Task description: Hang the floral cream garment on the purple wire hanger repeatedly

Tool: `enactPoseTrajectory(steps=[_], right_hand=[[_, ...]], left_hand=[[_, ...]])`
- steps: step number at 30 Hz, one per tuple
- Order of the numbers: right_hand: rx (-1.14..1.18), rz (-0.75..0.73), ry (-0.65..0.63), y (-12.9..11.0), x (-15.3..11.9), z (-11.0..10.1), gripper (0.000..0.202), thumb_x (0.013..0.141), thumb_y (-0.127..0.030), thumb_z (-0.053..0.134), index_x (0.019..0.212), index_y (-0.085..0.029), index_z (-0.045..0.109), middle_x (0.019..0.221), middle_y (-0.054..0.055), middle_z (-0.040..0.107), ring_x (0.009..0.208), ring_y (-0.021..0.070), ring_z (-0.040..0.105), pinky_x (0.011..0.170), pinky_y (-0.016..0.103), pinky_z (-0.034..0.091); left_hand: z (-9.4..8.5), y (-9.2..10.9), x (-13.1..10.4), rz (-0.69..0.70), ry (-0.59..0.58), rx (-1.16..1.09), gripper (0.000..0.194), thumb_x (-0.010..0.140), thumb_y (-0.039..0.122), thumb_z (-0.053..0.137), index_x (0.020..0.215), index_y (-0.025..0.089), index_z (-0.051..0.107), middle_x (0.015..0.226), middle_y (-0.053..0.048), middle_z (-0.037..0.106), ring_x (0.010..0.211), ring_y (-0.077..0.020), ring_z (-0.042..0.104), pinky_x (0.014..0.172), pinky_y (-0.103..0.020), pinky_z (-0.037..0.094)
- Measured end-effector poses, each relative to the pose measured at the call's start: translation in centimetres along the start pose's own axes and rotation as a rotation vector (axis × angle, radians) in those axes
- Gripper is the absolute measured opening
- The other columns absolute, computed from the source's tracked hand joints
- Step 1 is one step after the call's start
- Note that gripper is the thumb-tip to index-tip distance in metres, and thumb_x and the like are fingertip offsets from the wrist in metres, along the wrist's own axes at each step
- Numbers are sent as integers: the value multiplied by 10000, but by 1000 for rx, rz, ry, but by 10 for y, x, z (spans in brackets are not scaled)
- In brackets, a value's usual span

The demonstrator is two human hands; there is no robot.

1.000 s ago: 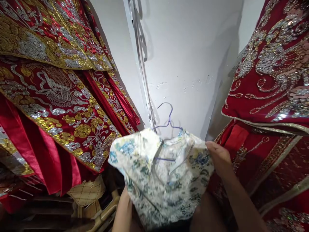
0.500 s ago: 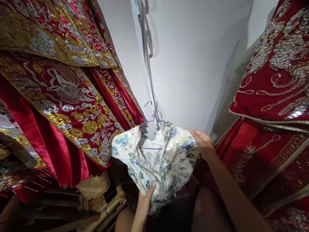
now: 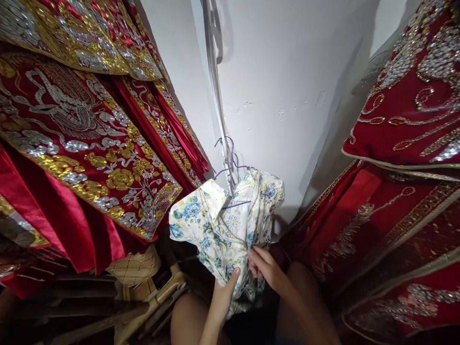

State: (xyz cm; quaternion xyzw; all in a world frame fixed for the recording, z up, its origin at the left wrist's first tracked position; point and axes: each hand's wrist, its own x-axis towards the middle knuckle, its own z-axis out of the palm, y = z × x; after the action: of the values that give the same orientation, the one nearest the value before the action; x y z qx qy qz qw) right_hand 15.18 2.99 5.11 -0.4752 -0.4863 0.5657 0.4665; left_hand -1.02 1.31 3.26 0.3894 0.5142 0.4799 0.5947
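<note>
A white floral blouse (image 3: 194, 215) with blue and green flowers hangs on a thin purple hanger (image 3: 233, 203), whose hook loops over a narrow metal rail (image 3: 218, 103) on the wall. My left hand (image 3: 226, 290) grips the blouse's lower front, thumb on top and the other fingers hidden behind the cloth. At the overlapping front edge, my right hand (image 3: 260, 262) has its fingers closed in a pinch on the fabric. The blouse's neckline gapes above both hands, with the hanger's bar showing inside it.
To the left hang red garments (image 3: 118, 167) with gold and silver embroidery. Beaded dark red garments (image 3: 402, 124) fill the right side. At lower left stands a wooden chair (image 3: 168, 290) with a quilted tan item (image 3: 134, 266) by it. Behind is a scuffed white wall (image 3: 287, 67).
My right hand has left the blouse's right shoulder and come down to the front edge. That shoulder now hangs looser. My left hand keeps its hold, shifted slightly right.
</note>
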Motion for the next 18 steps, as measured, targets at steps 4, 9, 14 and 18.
enactPoseTrajectory(steps=[4, 9, 14, 18], right_hand=[[-50, -37, -109, -18, 11, 22, 527, 888, -700, 513, 688, -228, 393, 558, -74, 354, 509, 109, 341, 506, 260, 295], [-59, -26, -179, -6, -1, 14, 427, 976, -633, 409, 820, -236, 433, 587, -68, 427, 548, 125, 397, 570, 266, 343], [-100, 4, -117, -8, -8, -11, 411, 977, -610, 421, 798, -245, 362, 609, -82, 352, 541, 115, 380, 550, 255, 341], [-188, -41, -135, -24, -8, -31, 416, 973, -507, 484, 689, -227, 366, 589, -60, 385, 557, 115, 379, 542, 262, 307]], left_hand=[[-6, 7, -5, -6, 49, -27, 817, 697, 516, 812, 1428, 278, 534, 1478, -88, 536, 1480, -318, 326, 1248, -432, 196], [-13, 5, -11, -83, 103, -31, 846, 682, 530, 826, 1427, 254, 536, 1455, -102, 559, 1473, -328, 338, 1244, -456, 204], [9, 9, -7, -116, -62, -73, 812, 698, 527, 830, 1384, 176, 573, 1381, -161, 612, 1408, -345, 440, 1215, -472, 263], [17, 10, 6, -47, -41, -6, 684, 696, 502, 835, 1265, 178, 640, 1255, -145, 677, 1332, -327, 521, 1186, -460, 318]])
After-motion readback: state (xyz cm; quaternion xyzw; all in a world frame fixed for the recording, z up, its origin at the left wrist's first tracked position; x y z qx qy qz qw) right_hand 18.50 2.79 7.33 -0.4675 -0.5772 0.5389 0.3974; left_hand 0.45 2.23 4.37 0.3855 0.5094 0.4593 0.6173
